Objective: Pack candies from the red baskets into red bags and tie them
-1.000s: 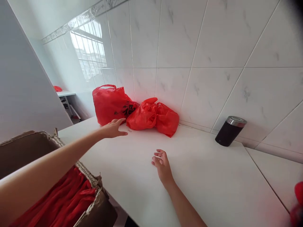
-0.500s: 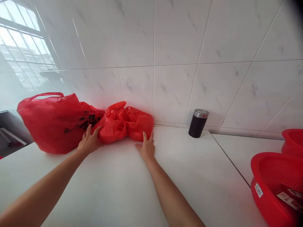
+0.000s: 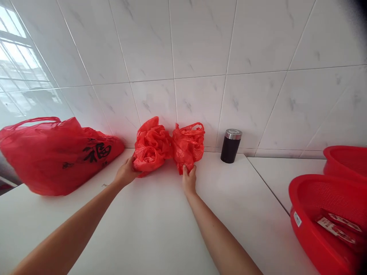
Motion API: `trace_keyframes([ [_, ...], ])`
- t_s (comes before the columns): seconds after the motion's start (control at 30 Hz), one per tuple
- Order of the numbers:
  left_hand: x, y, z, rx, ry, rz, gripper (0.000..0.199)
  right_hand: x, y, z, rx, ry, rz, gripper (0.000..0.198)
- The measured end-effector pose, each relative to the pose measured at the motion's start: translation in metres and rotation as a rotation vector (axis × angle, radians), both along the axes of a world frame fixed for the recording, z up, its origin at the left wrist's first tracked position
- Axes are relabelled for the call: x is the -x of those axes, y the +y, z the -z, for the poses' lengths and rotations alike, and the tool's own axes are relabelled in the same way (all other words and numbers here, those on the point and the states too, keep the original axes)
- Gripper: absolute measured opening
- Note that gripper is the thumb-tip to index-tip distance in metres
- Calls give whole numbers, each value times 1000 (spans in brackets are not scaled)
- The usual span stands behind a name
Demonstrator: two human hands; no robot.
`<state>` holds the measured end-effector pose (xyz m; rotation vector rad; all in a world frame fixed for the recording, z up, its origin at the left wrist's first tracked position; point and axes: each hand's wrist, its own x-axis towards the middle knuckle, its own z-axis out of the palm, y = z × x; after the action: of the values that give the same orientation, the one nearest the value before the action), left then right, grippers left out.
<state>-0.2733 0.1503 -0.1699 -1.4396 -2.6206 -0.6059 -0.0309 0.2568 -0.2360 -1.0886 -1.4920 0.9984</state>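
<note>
From the head view, 2 red plastic bundles sit on the white table (image 3: 143, 229), close to the tiled wall (image 3: 200, 38). The left bundle (image 3: 151, 147) and the right bundle (image 3: 187, 145) meet in the middle, and I can't tell if they are joined. Side by side, they make 1 long row that runs left to right along the wall. Both lie on the far side of the hands. The left hand (image 3: 127, 172) is nearer the left bundle and touches its left, near side; its fingertips are hidden, so I can't tell how tight it holds. The right hand (image 3: 189, 181) is nearer the right bundle, with its thumb and fingers pinched on the low, near edge. So each hand has its own end of the row, with a gap between the hands. To the left is a big red bag (image 3: 57, 156) with black writing. To the right is a dark cup (image 3: 229, 149) with a silver lid, then 2 red baskets (image 3: 298, 194), 1 near and 1 far.
</note>
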Motion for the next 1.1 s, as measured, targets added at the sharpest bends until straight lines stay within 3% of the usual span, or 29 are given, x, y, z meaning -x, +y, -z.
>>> trace_keyframes([
  [0.17,-24,12,3,-114,25,-32,70,-47,7,9,0,-59,-40,48],
  [0.3,-53,7,10,-155,39,-61,78,-75,-4,17,-54,-134,-114,56],
  [0.47,-96,-8,19,-226,72,-94,82,-94,-34,17,-233,-273,-205,37],
  [0.6,-137,-21,39,-230,81,-25,80,-106,-62,18,-426,-425,-331,19],
  [0.8,-202,-50,66,-209,144,194,64,-135,-103,23,-562,-576,-358,19],
  [0.9,-213,-57,66,-228,182,277,59,-153,-118,23,-576,-609,-334,20],
  [1.1,-208,-56,69,-278,199,273,60,-170,-131,19,-554,-596,-324,21],
])
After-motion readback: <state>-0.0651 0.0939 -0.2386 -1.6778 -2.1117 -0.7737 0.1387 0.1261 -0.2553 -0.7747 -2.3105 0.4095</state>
